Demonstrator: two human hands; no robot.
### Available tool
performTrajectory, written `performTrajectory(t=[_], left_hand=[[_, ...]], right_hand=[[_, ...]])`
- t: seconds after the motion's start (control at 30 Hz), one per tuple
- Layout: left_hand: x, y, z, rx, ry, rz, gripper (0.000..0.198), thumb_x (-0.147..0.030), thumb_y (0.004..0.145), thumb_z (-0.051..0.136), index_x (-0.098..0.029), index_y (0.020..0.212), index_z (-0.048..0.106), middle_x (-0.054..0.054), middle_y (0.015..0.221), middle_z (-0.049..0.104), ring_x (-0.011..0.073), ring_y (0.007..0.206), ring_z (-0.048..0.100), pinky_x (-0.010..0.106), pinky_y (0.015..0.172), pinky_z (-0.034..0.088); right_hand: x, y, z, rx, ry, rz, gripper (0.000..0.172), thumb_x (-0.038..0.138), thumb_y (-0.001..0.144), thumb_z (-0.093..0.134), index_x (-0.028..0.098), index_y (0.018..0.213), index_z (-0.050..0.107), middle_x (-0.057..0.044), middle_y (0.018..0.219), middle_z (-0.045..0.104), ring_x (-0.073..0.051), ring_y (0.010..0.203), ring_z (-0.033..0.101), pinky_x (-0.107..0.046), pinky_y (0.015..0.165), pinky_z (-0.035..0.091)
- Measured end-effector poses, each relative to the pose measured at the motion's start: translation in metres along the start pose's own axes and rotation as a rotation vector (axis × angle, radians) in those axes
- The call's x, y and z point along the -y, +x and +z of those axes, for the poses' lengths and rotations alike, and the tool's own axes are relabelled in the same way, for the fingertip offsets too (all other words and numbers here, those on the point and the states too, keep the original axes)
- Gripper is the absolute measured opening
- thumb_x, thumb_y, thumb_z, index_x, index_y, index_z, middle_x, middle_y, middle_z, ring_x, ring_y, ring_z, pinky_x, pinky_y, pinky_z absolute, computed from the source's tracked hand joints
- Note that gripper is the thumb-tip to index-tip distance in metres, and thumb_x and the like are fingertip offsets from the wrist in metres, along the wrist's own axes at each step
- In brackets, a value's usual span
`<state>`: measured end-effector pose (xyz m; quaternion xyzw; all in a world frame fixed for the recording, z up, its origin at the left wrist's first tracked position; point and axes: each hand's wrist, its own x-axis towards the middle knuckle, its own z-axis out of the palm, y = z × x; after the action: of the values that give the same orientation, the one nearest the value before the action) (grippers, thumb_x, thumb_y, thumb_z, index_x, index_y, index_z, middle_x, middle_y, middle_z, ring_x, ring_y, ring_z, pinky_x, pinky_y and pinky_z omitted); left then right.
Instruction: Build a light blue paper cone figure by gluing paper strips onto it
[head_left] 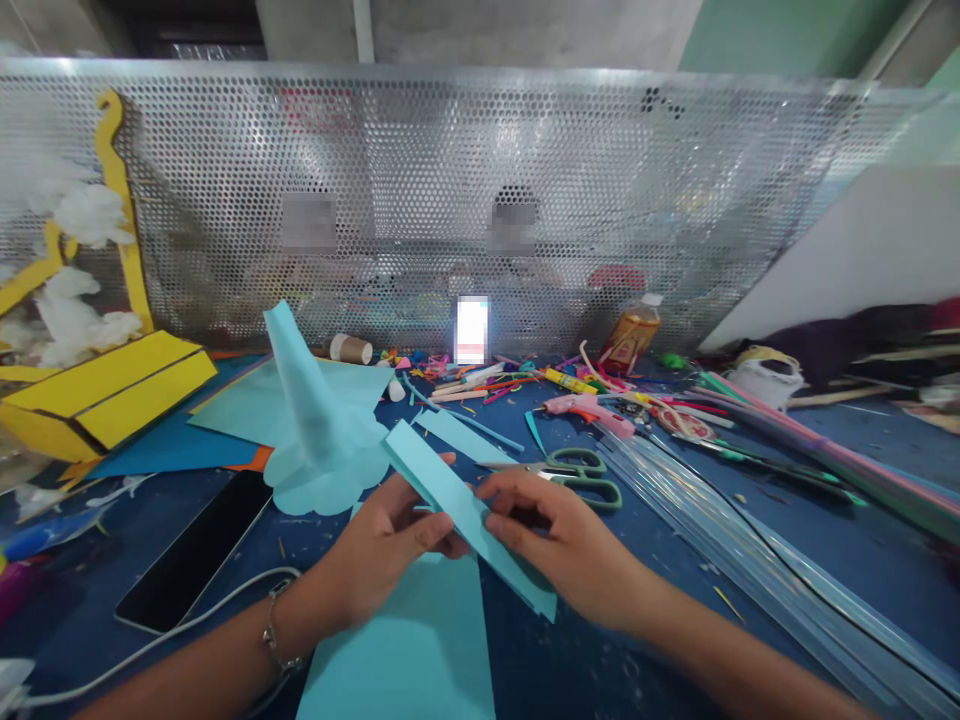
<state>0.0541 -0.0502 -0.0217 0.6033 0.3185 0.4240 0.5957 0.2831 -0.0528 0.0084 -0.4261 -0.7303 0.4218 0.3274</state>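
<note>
A folded strip of light blue paper [442,490] is held slantwise between my two hands, above the blue table. My left hand [405,530] grips its left edge, thumb on top and fingers underneath. On the right edge, the thumb and fingertips of my right hand [544,520] pinch the folded layers. Below lies a light blue paper sheet [420,650]. Just beyond my right hand are green-handled scissors [581,480], beside another light blue strip [465,438]. A light blue paper cone with a scalloped base [311,420] stands to the left.
A black phone [199,550] and white cable [195,622] lie left. Behind sit a yellow paper structure [112,395], a paper cup [351,348], a lit phone [471,330] and a bottle [634,335]. A pink glue gun [589,410] and clear plastic strips [720,540] lie right.
</note>
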Motion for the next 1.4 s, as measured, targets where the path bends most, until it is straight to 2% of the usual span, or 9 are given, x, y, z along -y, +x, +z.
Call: performTrajectory(t=[0.2,0.33,0.43,0.53,0.6,0.77,0.9,1.07,1.4], left_hand=[[0.005,-0.003,0.006,-0.113,-0.086,-0.127,0.056,-0.059,0.080,0.082,-0.022,0.119,0.064,0.005,0.097,0.074,0.0218,0.080,0.071,0.039,0.074,0.060],[0.008,-0.004,0.008,-0.223,-0.251,-0.248,0.044,-0.058,0.085,0.078,-0.019,0.105,0.068,0.004,0.089,0.074,0.0214,0.079,0.070,0.037,0.077,0.058],[0.005,-0.004,0.009,-0.054,-0.213,-0.324,0.043,-0.058,0.089,0.074,-0.017,0.099,0.071,0.005,0.087,0.074,0.0191,0.076,0.069,0.034,0.076,0.056],[0.003,-0.007,0.011,0.138,-0.065,-0.363,0.048,-0.063,0.091,0.069,-0.015,0.095,0.072,0.005,0.079,0.071,0.0155,0.064,0.064,0.027,0.062,0.053],[0.002,-0.008,0.012,0.131,0.061,-0.354,0.050,-0.064,0.093,0.064,-0.016,0.105,0.070,0.004,0.078,0.070,0.0151,0.058,0.062,0.026,0.052,0.049],[0.004,-0.011,0.009,-0.224,0.878,0.057,0.052,-0.043,0.094,0.066,-0.020,0.139,0.053,0.015,0.129,0.066,0.0286,0.102,0.069,0.044,0.082,0.060],[0.009,-0.012,0.008,-0.002,1.385,0.264,0.034,-0.030,0.096,0.063,-0.019,0.127,0.064,0.013,0.130,0.065,0.0347,0.120,0.061,0.057,0.100,0.052],[0.007,-0.011,0.011,0.052,1.434,0.231,0.040,-0.028,0.096,0.058,-0.015,0.134,0.062,0.014,0.129,0.064,0.0332,0.115,0.059,0.054,0.098,0.052],[0.007,-0.007,0.010,0.059,1.451,0.227,0.053,-0.031,0.092,0.057,-0.014,0.142,0.056,0.016,0.131,0.061,0.0353,0.115,0.055,0.056,0.097,0.049]], right_hand=[[0.012,-0.008,0.004,0.051,-0.124,-0.021,0.038,0.030,0.083,0.075,0.021,0.117,0.060,0.001,0.088,0.065,-0.015,0.075,0.056,-0.028,0.068,0.046],[0.011,-0.007,0.003,0.144,-0.011,-0.021,0.022,0.039,0.098,0.057,0.020,0.086,0.059,0.003,0.075,0.055,-0.013,0.067,0.050,-0.025,0.060,0.043],[0.006,-0.003,0.003,0.124,0.128,0.059,0.032,0.045,0.098,0.059,0.020,0.079,0.056,0.004,0.069,0.051,-0.012,0.062,0.049,-0.024,0.056,0.043],[0.001,0.000,0.005,0.109,0.281,0.133,0.025,0.044,0.093,0.067,0.022,0.101,0.060,0.003,0.075,0.061,-0.012,0.057,0.052,-0.024,0.053,0.045],[-0.003,0.002,0.007,0.065,0.261,0.138,0.026,0.040,0.094,0.065,0.022,0.111,0.058,0.003,0.077,0.064,-0.012,0.055,0.053,-0.023,0.050,0.043],[-0.013,0.005,0.006,0.010,-0.033,0.140,0.049,0.017,0.091,0.060,0.022,0.138,0.047,0.010,0.062,0.057,-0.012,0.048,0.054,-0.021,0.046,0.040],[-0.018,0.007,0.003,0.062,-0.309,-0.023,0.038,0.012,0.091,0.056,0.019,0.128,0.063,-0.003,0.090,0.075,-0.016,0.072,0.070,-0.026,0.065,0.054],[-0.022,0.010,-0.002,0.094,-0.700,-0.262,0.043,0.007,0.094,0.051,0.022,0.131,0.067,-0.009,0.121,0.073,-0.022,0.109,0.070,-0.035,0.095,0.056],[-0.018,0.020,0.007,0.196,-1.182,-0.171,0.027,0.015,0.102,0.057,0.016,0.126,0.069,-0.010,0.112,0.073,-0.023,0.096,0.074,-0.031,0.082,0.060]])
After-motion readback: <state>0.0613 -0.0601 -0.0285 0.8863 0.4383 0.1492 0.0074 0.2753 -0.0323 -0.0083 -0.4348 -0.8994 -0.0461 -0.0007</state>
